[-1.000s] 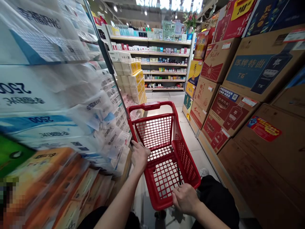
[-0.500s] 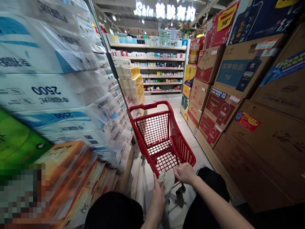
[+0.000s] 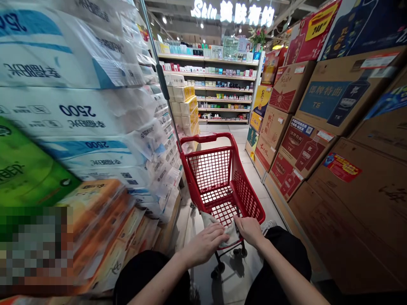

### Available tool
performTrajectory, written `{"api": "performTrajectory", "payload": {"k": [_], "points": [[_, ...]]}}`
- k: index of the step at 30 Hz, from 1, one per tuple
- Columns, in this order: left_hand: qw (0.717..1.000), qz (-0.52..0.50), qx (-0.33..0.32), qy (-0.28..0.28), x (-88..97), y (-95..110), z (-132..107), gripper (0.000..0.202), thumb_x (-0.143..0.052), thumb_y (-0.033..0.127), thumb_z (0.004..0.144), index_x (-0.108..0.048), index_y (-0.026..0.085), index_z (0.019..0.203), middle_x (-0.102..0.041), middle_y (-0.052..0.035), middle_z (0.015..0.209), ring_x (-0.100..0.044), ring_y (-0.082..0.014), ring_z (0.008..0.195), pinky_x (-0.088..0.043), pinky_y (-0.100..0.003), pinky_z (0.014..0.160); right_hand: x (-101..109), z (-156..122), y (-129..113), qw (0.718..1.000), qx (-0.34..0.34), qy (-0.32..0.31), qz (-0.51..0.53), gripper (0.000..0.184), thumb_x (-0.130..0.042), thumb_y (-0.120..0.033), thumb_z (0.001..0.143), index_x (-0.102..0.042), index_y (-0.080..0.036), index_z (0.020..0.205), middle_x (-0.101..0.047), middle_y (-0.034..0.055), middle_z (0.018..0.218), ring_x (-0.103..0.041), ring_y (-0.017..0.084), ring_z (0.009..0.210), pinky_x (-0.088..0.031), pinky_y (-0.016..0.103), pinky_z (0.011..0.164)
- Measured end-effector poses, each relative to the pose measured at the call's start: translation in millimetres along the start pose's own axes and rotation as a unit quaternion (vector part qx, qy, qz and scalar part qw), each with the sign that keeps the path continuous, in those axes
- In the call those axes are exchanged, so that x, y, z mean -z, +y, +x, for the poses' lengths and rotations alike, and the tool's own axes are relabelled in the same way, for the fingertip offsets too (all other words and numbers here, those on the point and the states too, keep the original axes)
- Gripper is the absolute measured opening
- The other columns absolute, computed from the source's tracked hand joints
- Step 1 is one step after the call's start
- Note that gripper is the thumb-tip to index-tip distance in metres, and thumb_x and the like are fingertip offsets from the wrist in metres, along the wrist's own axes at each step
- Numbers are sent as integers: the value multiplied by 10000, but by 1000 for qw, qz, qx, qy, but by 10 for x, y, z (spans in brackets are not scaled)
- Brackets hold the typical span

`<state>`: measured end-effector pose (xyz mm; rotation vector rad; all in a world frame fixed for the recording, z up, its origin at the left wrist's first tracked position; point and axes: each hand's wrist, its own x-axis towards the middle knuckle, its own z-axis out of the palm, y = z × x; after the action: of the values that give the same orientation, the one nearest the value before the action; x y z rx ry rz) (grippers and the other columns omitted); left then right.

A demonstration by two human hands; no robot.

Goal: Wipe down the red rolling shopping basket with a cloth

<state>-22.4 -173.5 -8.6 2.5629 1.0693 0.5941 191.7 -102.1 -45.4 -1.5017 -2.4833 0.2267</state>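
Observation:
A small red shopping cart (image 3: 213, 169) with grid walls stands just in front of my knees, its basket showing no goods. A pale grey-white cloth (image 3: 233, 235) lies draped over the cart's near rim. My left hand (image 3: 205, 242) rests on the cloth from the left, fingers together and curled over it against the rim. At the right end of the cloth, my right hand (image 3: 249, 230) is closed, gripping the cloth at the rim. Its fingertips are partly hidden. A grey pole (image 3: 162, 80) rises from the cart's far left corner.
Tall stacks of plastic-wrapped tissue packs (image 3: 95, 114) crowd the left side, with orange packs (image 3: 104, 212) lower down. Cardboard boxes (image 3: 330, 93) are piled along the right. Beyond the cart, tiled floor (image 3: 241, 131) leads to a stocked shelf (image 3: 210, 76).
My left hand has moved up from beside the hanging cloth to lie over it at the rim. The cloth is now spread along the rim. The view has shifted slightly left.

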Motion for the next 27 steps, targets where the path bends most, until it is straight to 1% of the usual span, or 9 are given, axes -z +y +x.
{"api": "performTrajectory", "payload": {"k": [4,10,12,15,18,20,23,25,27], "points": [[999,-19,6,-36,216,-103,-57,265,-397,235,929,-627,290,1049,-634,-37,1187,-518,-123,1207,-387,-345,1071,-112,-7,66,998,54,9,-24,599,-197,-364,1004,-622,-158,635,-661,56,607,-620,114,581,-285,207,554],[995,49,-80,22,197,-469,-11,257,-389,177,917,-615,293,958,-643,-24,1139,-550,-95,1140,-414,-323,1035,-204,47,187,992,115,42,-4,571,-191,-294,999,-607,-150,635,-633,35,577,-580,95,551,-248,229,563],[997,53,-50,33,308,-689,66,243,-393,182,908,-609,284,953,-646,-26,1110,-558,-91,1109,-417,-310,1024,-225,61,236,992,121,46,1,581,-186,-288,999,-594,-150,608,-624,35,570,-573,94,549,-249,234,565],[996,56,62,42,597,-1087,243,215,-417,198,889,-602,256,983,-634,-32,1108,-552,-103,1092,-409,-311,1024,-213,68,369,992,121,38,6,598,-173,-282,1000,-589,-153,591,-617,33,566,-568,93,547,-261,229,569],[988,84,120,56,763,-1386,478,197,-443,203,869,-595,221,993,-647,-31,1019,-576,-121,1009,-346,-374,1081,-92,80,536,996,94,11,-2,604,-181,-292,998,-611,-160,594,-629,35,578,-576,97,554,-280,220,571],[978,98,147,108,676,-1424,626,188,-433,212,873,-592,203,972,-647,-34,992,-579,-135,996,-307,-421,1102,36,99,577,999,44,-8,-8,634,-178,-333,999,-626,-165,584,-639,43,579,-591,109,565,-300,219,576],[944,73,219,236,266,-1209,703,232,-371,195,890,-578,188,996,-609,-69,1154,-489,-174,1192,-297,-463,1098,176,142,398,999,3,-27,42,682,-110,-360,1001,-671,-188,655,-684,38,670,-635,123,676,-353,207,642],[936,21,219,275,-85,-964,607,271,-342,208,903,-553,184,1071,-567,-88,1247,-434,-179,1265,-306,-445,1094,168,163,140,996,27,-34,84,623,-96,-365,1000,-688,-216,877,-713,17,810,-647,124,745,-368,201,661],[930,-47,214,296,-383,-742,411,299,-315,235,917,-529,185,1121,-551,-100,1274,-458,-172,1249,-353,-396,1063,85,164,-119,996,44,-23,71,457,-245,-444,979,-602,-198,1124,-713,45,885,-651,164,771,-365,221,639]]}}
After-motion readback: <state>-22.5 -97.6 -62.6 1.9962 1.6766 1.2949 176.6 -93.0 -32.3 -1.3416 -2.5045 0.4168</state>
